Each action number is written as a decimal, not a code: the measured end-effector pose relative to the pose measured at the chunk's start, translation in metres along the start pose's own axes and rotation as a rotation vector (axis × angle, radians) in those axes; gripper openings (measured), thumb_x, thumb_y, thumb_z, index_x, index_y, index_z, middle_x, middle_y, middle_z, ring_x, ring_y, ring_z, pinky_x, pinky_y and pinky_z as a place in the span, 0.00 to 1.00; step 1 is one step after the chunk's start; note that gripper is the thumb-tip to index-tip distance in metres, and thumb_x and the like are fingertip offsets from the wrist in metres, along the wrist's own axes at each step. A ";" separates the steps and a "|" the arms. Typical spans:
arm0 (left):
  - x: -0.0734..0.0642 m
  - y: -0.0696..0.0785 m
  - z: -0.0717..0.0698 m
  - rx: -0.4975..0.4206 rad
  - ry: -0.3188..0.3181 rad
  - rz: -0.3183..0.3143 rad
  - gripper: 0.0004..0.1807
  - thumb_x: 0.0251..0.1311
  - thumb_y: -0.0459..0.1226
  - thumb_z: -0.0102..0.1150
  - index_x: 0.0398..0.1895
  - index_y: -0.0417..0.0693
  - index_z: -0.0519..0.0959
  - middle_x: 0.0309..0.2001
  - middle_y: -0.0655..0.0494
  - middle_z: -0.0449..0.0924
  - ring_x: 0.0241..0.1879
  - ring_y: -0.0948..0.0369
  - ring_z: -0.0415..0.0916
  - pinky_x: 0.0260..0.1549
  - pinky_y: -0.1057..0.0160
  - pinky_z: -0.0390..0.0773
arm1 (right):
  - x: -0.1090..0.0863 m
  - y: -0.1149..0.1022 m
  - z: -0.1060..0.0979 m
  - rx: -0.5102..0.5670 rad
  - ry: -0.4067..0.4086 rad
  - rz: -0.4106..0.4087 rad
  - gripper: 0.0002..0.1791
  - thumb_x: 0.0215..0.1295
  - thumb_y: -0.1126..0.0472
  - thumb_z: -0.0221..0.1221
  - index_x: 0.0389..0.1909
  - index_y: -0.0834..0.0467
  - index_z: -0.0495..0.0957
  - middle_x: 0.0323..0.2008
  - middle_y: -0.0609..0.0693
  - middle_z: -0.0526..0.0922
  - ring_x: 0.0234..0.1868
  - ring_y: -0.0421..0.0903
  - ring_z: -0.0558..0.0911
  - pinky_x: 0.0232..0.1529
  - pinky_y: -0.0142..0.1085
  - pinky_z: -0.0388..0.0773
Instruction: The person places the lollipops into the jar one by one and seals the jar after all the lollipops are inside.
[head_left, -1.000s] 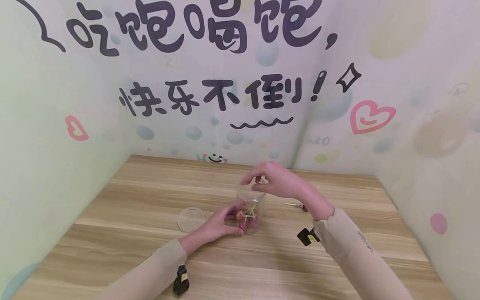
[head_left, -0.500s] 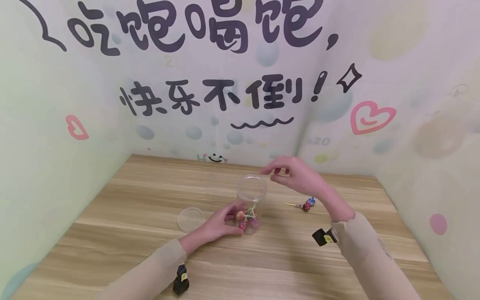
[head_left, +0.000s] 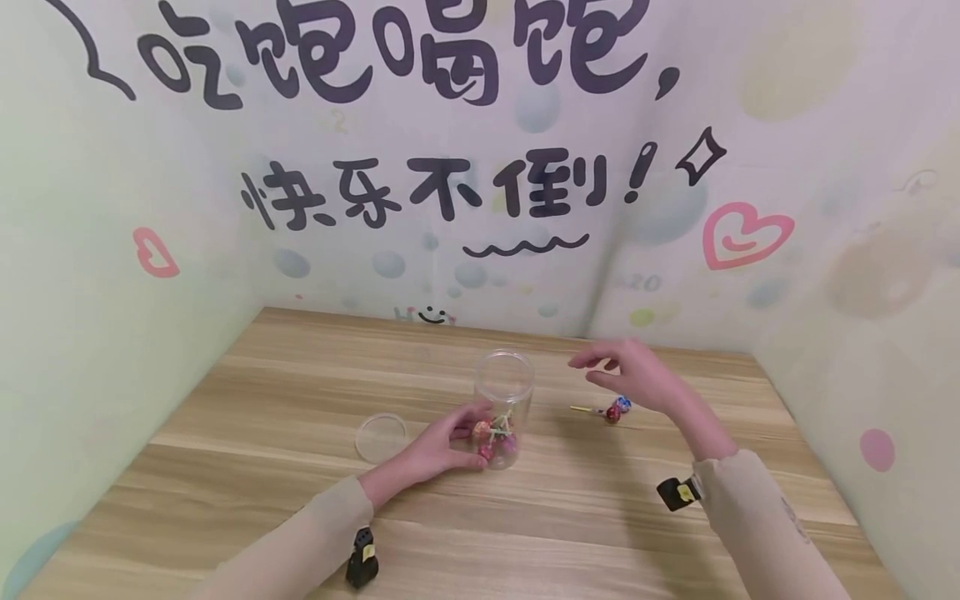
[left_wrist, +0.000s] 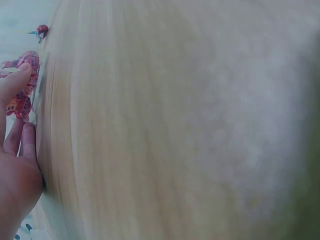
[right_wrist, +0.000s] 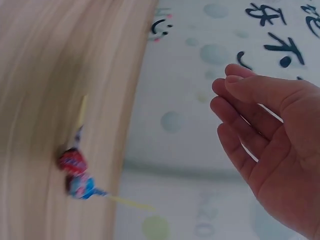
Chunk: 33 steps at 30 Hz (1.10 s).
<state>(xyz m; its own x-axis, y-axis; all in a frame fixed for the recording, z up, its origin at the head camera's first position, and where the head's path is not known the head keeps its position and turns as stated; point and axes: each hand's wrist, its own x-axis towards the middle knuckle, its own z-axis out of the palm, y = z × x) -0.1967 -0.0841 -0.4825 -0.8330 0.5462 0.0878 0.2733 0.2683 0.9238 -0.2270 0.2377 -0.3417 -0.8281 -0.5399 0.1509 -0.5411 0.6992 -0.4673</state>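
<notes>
In the head view, a clear plastic jar point(head_left: 506, 392) stands upright and uncovered on the table. Several wrapped lollipops point(head_left: 493, 435) lie at its bottom. My left hand point(head_left: 435, 448) grips the jar low on its left side, thumb at the front, fingers behind. My right hand point(head_left: 637, 373) is above the table to the right of the jar, fingers loosely bent and holding nothing, as the right wrist view also shows. Below it, a red lollipop point(right_wrist: 73, 161) and a blue lollipop point(right_wrist: 81, 186) lie head to head on the wood.
A round clear lid point(head_left: 381, 439) lies flat on the table, left of the jar. The wooden table point(head_left: 480, 533) meets printed walls point(head_left: 675, 283) at the back and both sides. A small black camera point(head_left: 362, 562) hangs below the left wrist.
My right hand has moved from over the jar's mouth to the right and lower, uncovering the jar's rim and the two lollipops beside it. My left hand keeps its grip on the jar.
</notes>
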 end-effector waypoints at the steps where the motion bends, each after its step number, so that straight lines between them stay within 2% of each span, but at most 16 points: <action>1: 0.000 0.000 0.000 -0.002 0.001 -0.004 0.46 0.52 0.34 0.73 0.74 0.46 0.61 0.68 0.42 0.70 0.67 0.46 0.68 0.68 0.47 0.70 | -0.002 0.005 0.002 0.000 0.001 0.003 0.15 0.64 0.69 0.61 0.51 0.57 0.84 0.48 0.51 0.88 0.49 0.50 0.85 0.49 0.45 0.84; 10: 0.000 -0.001 0.001 0.007 0.000 0.008 0.46 0.52 0.34 0.73 0.74 0.44 0.61 0.69 0.43 0.69 0.66 0.46 0.69 0.67 0.48 0.71 | -0.017 0.044 0.018 0.016 0.029 0.022 0.17 0.62 0.72 0.62 0.51 0.59 0.83 0.50 0.56 0.87 0.53 0.57 0.84 0.50 0.49 0.84; 15: -0.001 -0.001 0.002 0.010 0.002 -0.013 0.46 0.51 0.34 0.74 0.74 0.46 0.61 0.68 0.44 0.71 0.66 0.48 0.70 0.67 0.50 0.72 | -0.024 0.060 0.022 0.027 0.028 0.056 0.17 0.63 0.72 0.60 0.52 0.62 0.82 0.53 0.59 0.85 0.56 0.61 0.81 0.51 0.54 0.83; 27: 0.001 0.000 0.002 -0.005 0.002 0.006 0.45 0.51 0.33 0.73 0.73 0.43 0.62 0.68 0.41 0.70 0.65 0.46 0.70 0.67 0.47 0.71 | -0.044 0.081 0.023 -0.147 0.051 0.171 0.17 0.60 0.71 0.62 0.51 0.63 0.82 0.51 0.61 0.85 0.53 0.63 0.81 0.54 0.60 0.78; 33: 0.001 0.000 0.002 -0.005 0.008 0.001 0.45 0.51 0.33 0.73 0.72 0.42 0.62 0.68 0.42 0.70 0.65 0.46 0.70 0.67 0.48 0.72 | -0.054 0.091 0.025 -0.166 0.049 0.191 0.15 0.58 0.72 0.63 0.47 0.64 0.83 0.46 0.61 0.87 0.48 0.63 0.83 0.53 0.59 0.79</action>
<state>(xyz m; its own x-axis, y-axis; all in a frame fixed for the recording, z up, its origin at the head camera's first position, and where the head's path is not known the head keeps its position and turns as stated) -0.1968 -0.0819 -0.4829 -0.8366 0.5401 0.0921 0.2719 0.2633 0.9256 -0.2281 0.3188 -0.4144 -0.9216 -0.3701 0.1171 -0.3873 0.8559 -0.3427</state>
